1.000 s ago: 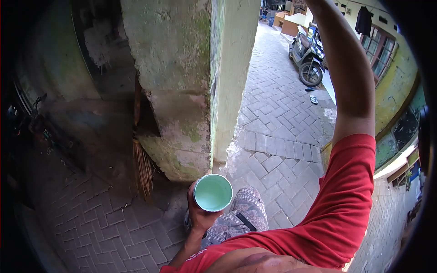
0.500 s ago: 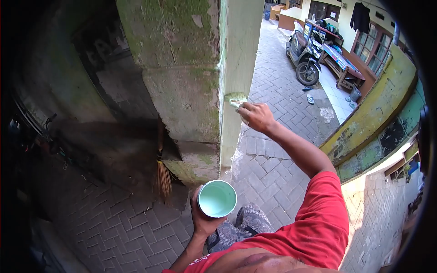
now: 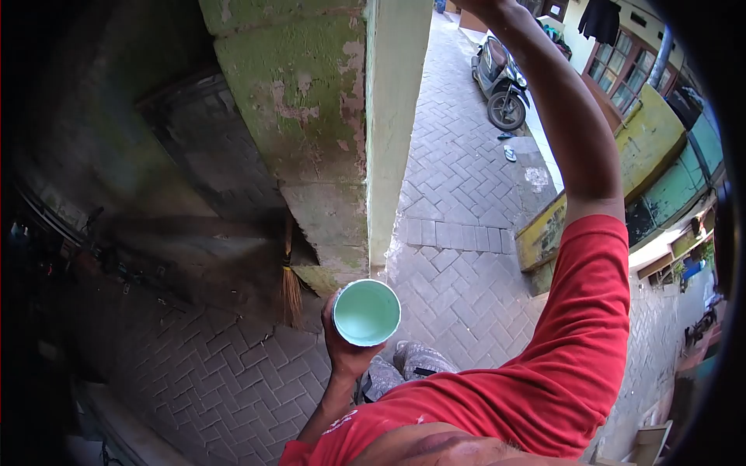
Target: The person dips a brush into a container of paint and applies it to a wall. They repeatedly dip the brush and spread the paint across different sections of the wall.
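Observation:
My left hand point(image 3: 347, 356) is wrapped round a round tub point(image 3: 367, 290) with pale mint-green paint inside, held upright in front of my body. Right beyond the tub stands a pillar, its narrow face point(image 3: 394, 132) coated pale green and its left side point(image 3: 299, 101) mossy and peeling. My right arm point(image 3: 571, 116) is stretched up and forward, to the right of the pillar. Only the wrist end of my right hand point(image 3: 483, 5) shows at the top edge; its fingers and whatever they hold are out of the picture.
A broom point(image 3: 290, 287) leans in the dark corner left of the pillar. Paving point(image 3: 447, 179) runs along the alley to a parked motorbike point(image 3: 501, 85) and a sandal point(image 3: 510, 153). A yellow-and-green wall point(image 3: 649, 147) borders the right side.
My right hand, which held a paintbrush against the pillar's pale face, has risen to the top edge, and the brush has left view. The tub stays in my left hand. The view has shifted slightly.

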A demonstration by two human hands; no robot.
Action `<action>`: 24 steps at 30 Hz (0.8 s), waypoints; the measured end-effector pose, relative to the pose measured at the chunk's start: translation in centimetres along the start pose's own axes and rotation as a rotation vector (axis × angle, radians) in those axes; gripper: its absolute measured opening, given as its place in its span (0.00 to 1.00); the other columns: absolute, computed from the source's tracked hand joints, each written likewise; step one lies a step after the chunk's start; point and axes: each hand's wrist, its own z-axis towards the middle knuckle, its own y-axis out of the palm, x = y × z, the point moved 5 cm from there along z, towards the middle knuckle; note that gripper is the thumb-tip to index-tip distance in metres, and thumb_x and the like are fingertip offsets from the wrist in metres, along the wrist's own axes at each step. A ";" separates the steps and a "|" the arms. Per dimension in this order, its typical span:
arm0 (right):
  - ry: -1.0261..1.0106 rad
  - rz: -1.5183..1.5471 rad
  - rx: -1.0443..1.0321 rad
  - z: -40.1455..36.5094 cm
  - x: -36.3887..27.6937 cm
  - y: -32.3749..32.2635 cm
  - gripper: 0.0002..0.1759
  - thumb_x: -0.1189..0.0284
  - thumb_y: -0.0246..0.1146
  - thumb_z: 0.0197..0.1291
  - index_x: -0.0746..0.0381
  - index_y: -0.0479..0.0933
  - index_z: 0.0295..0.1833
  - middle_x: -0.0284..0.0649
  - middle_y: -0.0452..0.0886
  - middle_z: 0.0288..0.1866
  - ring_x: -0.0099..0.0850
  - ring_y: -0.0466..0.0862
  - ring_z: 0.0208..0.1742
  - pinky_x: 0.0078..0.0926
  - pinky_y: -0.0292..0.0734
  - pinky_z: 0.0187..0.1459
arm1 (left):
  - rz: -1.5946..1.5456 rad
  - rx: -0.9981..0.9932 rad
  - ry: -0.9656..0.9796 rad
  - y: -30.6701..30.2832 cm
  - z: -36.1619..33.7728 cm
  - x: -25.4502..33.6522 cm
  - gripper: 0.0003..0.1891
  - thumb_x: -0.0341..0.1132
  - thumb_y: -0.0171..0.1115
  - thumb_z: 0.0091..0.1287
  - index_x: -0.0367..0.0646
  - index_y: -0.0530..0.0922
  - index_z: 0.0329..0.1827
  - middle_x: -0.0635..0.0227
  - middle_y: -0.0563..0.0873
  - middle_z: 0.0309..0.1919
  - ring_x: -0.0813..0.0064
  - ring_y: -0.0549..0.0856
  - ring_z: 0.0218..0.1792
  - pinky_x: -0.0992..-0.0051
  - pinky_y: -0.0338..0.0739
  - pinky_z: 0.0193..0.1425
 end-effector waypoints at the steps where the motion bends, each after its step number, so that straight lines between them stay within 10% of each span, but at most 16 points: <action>1: -0.005 -0.041 0.062 0.4 0.0 -0.3 0.09 0.68 0.66 0.64 0.55 0.88 0.47 0.40 0.88 0.44 0.42 0.90 0.38 0.44 0.86 0.38 | 0.001 0.010 -0.011 -0.2 0.3 0.8 0.60 0.41 0.90 0.44 0.37 0.61 0.79 0.53 0.76 0.69 0.55 0.78 0.70 0.57 0.69 0.76; 6: -0.114 -0.106 -0.149 -9.9 -4.9 5.4 0.13 0.69 0.72 0.64 0.49 0.87 0.54 0.37 0.90 0.47 0.31 0.92 0.37 0.29 0.91 0.36 | 0.041 0.036 -0.060 -2.0 -0.1 1.9 0.59 0.40 0.90 0.43 0.37 0.61 0.79 0.54 0.75 0.69 0.56 0.77 0.70 0.58 0.69 0.76; 15: 0.047 0.333 -0.806 -26.5 -15.3 10.2 0.11 0.68 0.63 0.71 0.49 0.85 0.56 0.41 0.87 0.51 0.39 0.91 0.44 0.42 0.88 0.37 | 0.066 0.085 -0.002 -4.0 -0.2 4.5 0.56 0.40 0.88 0.46 0.36 0.62 0.78 0.55 0.76 0.68 0.59 0.78 0.68 0.59 0.71 0.74; 24: 0.101 0.084 -0.210 -2.3 1.6 3.6 0.10 0.67 0.67 0.67 0.53 0.86 0.52 0.42 0.89 0.46 0.40 0.91 0.38 0.43 0.88 0.36 | 0.091 0.076 -0.029 -3.0 0.6 6.2 0.56 0.37 0.88 0.44 0.39 0.63 0.77 0.57 0.77 0.66 0.61 0.79 0.66 0.60 0.72 0.73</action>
